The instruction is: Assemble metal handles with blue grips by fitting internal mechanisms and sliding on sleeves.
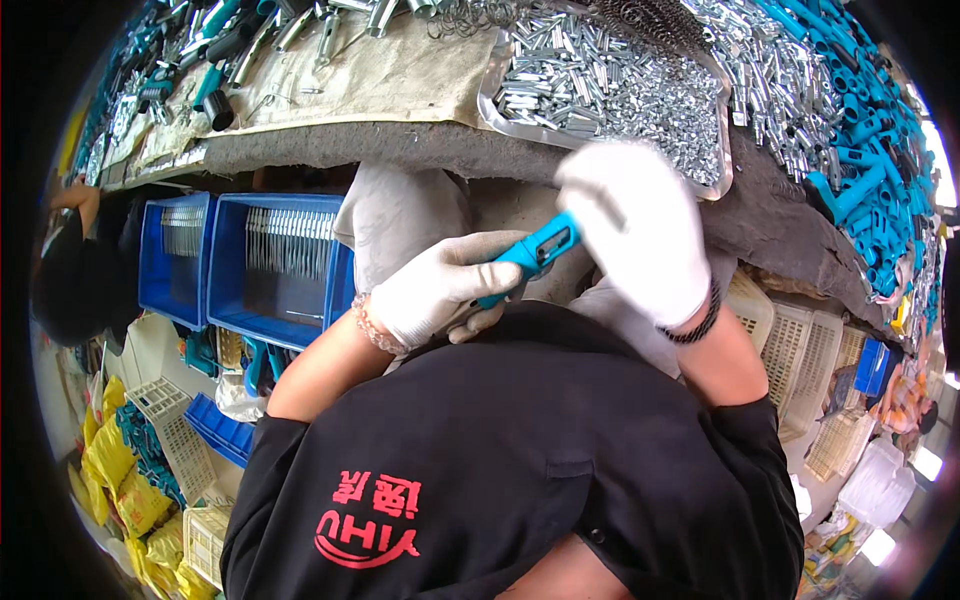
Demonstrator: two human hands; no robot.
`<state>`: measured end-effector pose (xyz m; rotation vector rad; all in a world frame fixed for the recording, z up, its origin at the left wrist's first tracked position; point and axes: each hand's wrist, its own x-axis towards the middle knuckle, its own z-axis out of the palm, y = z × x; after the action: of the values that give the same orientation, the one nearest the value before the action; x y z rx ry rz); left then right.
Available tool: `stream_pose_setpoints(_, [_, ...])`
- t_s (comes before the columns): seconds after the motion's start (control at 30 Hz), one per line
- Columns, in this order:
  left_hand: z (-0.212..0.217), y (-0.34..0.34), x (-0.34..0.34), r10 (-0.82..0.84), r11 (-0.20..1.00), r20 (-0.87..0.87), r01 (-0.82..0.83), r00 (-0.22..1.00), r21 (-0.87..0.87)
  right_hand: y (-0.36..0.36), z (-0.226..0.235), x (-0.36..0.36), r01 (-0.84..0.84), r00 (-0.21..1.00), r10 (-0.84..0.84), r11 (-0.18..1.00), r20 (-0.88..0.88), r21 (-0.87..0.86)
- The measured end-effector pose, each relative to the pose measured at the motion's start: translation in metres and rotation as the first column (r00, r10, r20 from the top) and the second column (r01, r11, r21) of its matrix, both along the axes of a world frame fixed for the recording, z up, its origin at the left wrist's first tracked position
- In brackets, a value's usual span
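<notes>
Gripping a blue plastic handle (525, 258) at its rear, the gloved left hand (440, 290) holds it above the lap; the right hand (640, 225) pinches its front. It looks light, rigid, slightly slick.

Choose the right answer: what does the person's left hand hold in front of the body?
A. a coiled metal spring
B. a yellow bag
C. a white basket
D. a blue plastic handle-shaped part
D: the gloved left hand is closed around a blue plastic handle-shaped part, while the gloved right hand works at its upper end, just below the tray of small metal pieces.
</notes>
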<state>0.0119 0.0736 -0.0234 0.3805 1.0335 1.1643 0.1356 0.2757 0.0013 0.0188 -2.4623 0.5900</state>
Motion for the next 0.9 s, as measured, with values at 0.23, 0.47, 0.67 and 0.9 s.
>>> stream_pose_setpoints(0.23, [-0.006,-0.003,0.010,0.121,0.993,0.060,-0.120,0.991,-0.019,0.053,-0.007,-0.050,0.197,0.974,-0.211,0.969,0.084,0.148])
stream_pose_setpoints(0.47, [-0.010,-0.010,0.008,0.178,0.984,0.053,-0.175,0.983,-0.043,0.040,-0.004,-0.055,0.203,0.966,-0.188,0.977,-0.175,0.069])
stream_pose_setpoints(0.67, [-0.008,-0.014,0.002,0.184,0.983,0.108,-0.179,0.977,-0.049,-0.008,0.001,-0.003,-0.143,0.976,0.156,0.985,0.149,-0.099])
stream_pose_setpoints(0.9, [-0.011,-0.014,0.007,0.191,0.980,0.040,-0.189,0.981,-0.058,-0.027,-0.018,0.006,-0.054,0.991,0.067,0.992,0.113,-0.115])
